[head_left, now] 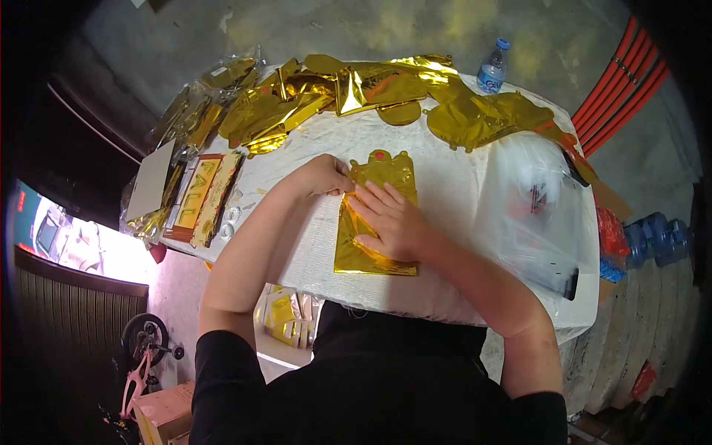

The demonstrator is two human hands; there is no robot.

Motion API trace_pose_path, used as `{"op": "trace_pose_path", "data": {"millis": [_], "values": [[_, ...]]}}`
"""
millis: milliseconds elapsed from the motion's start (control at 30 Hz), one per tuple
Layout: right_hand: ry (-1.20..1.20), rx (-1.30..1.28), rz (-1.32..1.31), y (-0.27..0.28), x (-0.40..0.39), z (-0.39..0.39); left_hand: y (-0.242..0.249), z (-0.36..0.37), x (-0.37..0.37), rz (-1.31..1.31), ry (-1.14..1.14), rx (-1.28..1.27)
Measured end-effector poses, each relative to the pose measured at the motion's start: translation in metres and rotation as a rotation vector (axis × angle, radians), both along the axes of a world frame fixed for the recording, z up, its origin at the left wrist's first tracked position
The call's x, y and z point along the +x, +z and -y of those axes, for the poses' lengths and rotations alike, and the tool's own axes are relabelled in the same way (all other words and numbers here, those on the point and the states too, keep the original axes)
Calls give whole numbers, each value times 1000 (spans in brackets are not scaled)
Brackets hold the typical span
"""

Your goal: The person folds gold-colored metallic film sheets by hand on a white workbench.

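The person is pressing the flat gold foil balloon (376,222) on the white-covered bench (445,185). The right hand (393,222) is lying spread on the foil, and the left hand (324,176) is pinching its upper left edge. Thin foil is creasing easily, so uneven pressure may be wrinkling or tearing it.

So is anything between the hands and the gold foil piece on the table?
Nothing visible. The right hand lies flat on the foil piece, and the left hand touches its upper left edge. The foil pile and bottle sit farther back.
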State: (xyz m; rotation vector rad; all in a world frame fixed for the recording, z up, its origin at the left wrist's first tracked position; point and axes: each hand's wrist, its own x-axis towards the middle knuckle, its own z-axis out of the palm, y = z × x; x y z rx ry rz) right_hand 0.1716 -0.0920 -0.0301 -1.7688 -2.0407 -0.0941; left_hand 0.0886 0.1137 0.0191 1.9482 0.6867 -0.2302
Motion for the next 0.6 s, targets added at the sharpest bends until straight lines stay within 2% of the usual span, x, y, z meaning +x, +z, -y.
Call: {"op": "trace_pose_path", "data": {"millis": [100,200,267,367,433,467,533,567,600], "values": [[0,7,0,-2,0,0,5,3,-3,-55,-61,27],[-4,16,-30,-2,0,0,-13,-2,-6,44,-82,-27],[-6,21,-63,-1,1,0,-24,-4,-13,214,-86,-45],[-6,-31,-177,-7,8,-2,-21,10,-24,315,-33,-1],[-86,163,-711,-10,18,-5,-15,17,-33,305,-29,19],[-88,160,-708,-11,27,-2,-14,18,-37,287,-18,37],[-320,257,-698,5,39,8,-25,11,-45,317,-28,31],[-321,254,-699,6,42,10,-31,9,-48,344,-40,30],[-401,151,-850,8,44,11,-30,11,-48,343,-40,27]]}}
